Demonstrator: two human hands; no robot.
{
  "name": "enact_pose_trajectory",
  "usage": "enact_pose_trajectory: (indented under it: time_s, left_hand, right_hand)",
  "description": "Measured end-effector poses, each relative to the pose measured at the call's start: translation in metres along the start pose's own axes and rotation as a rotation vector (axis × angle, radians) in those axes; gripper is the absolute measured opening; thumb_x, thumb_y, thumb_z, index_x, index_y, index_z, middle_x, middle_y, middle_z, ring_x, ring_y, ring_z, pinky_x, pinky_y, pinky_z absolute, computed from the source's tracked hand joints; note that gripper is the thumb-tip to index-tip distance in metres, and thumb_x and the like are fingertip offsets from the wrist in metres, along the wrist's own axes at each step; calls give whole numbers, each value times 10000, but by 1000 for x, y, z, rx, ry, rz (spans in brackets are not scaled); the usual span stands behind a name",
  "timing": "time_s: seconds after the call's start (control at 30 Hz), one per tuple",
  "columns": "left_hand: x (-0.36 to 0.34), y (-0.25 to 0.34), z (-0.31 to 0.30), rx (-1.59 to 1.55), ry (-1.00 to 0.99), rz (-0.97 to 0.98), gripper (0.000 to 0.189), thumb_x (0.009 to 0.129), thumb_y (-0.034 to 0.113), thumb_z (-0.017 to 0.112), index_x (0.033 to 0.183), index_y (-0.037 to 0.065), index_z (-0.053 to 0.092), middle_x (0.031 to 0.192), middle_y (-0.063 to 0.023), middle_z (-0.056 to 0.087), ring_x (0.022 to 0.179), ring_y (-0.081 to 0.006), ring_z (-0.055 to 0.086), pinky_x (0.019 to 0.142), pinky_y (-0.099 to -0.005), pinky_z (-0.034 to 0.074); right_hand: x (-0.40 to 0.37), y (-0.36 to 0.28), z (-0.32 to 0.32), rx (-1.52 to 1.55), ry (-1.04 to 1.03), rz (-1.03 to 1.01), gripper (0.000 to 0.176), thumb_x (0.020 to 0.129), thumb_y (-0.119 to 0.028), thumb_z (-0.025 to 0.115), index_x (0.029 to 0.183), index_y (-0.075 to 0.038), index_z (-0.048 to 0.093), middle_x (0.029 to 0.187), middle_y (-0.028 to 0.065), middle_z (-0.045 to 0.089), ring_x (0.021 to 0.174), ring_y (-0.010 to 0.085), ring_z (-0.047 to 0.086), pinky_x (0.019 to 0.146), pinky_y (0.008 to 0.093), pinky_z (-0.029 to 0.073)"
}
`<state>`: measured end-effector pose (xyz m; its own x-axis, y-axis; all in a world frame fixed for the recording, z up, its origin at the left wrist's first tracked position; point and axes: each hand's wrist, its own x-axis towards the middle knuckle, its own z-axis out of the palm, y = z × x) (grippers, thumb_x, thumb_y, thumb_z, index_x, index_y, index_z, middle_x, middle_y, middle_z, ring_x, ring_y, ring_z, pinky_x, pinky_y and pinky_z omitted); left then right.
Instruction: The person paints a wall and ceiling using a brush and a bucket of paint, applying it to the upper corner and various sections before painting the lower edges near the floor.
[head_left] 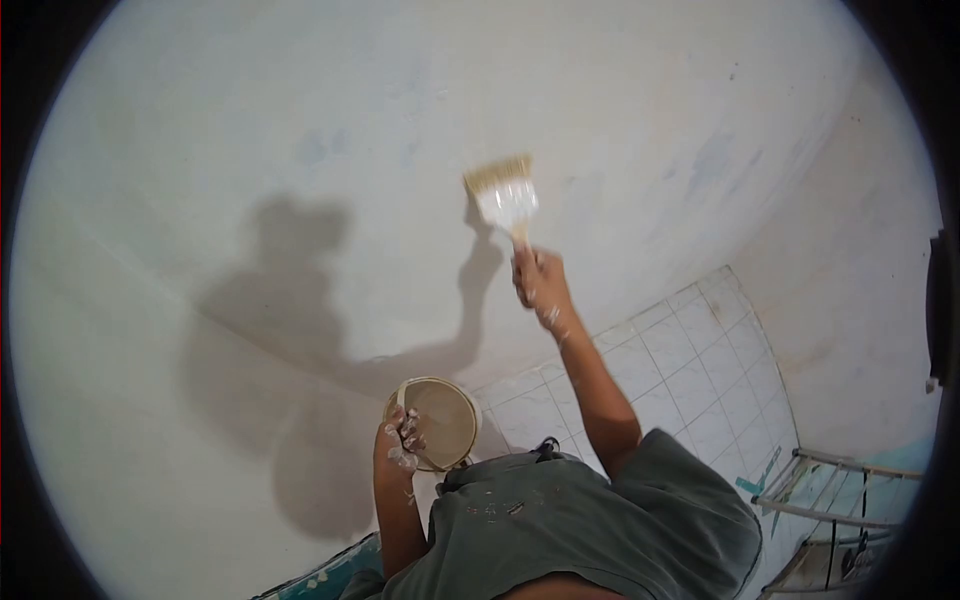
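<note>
My right hand (540,277) is closed round the handle of a wide paintbrush (510,200), its arm stretched up and forward. The brush points upward, its pale bristles right at the wall (400,120) and its white-smeared ferrule below them. Low and close to my body, my left hand (402,438) grips a round bucket (450,415) by its handle and rim. White paint spots cover the left fingers and the right wrist. The bucket is tilted toward me, and its inside looks beige.
White tiles (640,370) line the lower wall to the right. A metal rack (830,490) stands at the lower right, and a dark object (938,310) hangs at the right edge. Faint bluish patches mark the wall, and my shadow falls across its left part.
</note>
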<state>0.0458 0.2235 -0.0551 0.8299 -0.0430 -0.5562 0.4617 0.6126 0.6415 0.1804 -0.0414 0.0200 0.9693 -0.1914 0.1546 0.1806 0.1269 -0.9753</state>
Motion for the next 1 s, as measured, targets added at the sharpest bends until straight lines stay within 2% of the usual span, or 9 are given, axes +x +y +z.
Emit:
enact_pose_trajectory:
  time_s: [0.1,0.23,0.27,0.33,0.5,0.57,0.7,0.83,1.0]
  left_hand:
    - [-1,-1,2,-14,3,-6,243,859,276,462,756,57,492,472,42,335,352,-73,254,367,-215,237]
    - [-4,1,7,23,69,-11,252,857,287,462,758,57,496,463,47,330,345,-74,251,362,-211,232]
    - [-5,2,10,18,93,-20,258,857,293,462,758,57,498,460,49,328,343,-73,251,361,-209,229]
    - [-3,2,6,13,45,-27,259,858,292,460,755,58,497,460,48,328,343,-73,251,360,-207,230]
    - [-9,5,13,60,6,-11,266,866,298,448,739,67,487,464,46,332,342,-73,248,360,-206,228]
    - [-5,5,11,70,3,-1,270,862,305,452,738,67,486,465,46,332,342,-72,247,360,-209,224]
    - [-8,4,12,13,-53,-7,216,857,235,427,743,57,470,481,41,329,358,-74,260,361,-215,226]
    - [-4,4,6,-34,-133,-8,210,857,234,421,750,59,467,480,42,323,360,-75,261,360,-216,230]
    - [-5,1,9,-19,-22,-11,190,858,230,414,753,78,457,477,42,318,355,-72,262,360,-210,238]
  right_hand:
    - [-19,107,-12,-264,129,-93,409,872,-281,431,558,-20,461,453,12,420,370,91,369,341,270,300]
    - [-54,168,-23,-150,84,583,413,842,-293,475,543,-8,491,429,36,429,357,117,382,342,307,305]
    - [-55,168,-24,-145,85,575,413,842,-293,475,543,-8,491,429,36,429,357,117,382,342,307,305]
    - [-56,145,-18,-400,91,439,419,829,-292,497,526,-3,515,419,47,437,361,129,394,360,299,320]
    - [-36,-4,-10,-326,-8,125,389,852,-284,491,565,-24,515,452,0,435,354,58,338,339,221,262]
    - [-32,-67,-6,-325,-20,-53,415,847,-274,487,549,14,514,457,31,457,413,90,397,395,269,327]
    - [-9,-169,12,-102,22,-277,415,877,-329,437,575,-45,447,477,-27,387,394,46,325,358,218,254]
    - [15,-150,13,76,-29,-142,387,869,-388,447,618,-96,421,485,-62,302,373,26,214,331,191,158]
    - [-13,-34,-16,153,-43,165,367,841,-402,499,653,-87,470,485,-41,363,356,45,289,318,192,198]
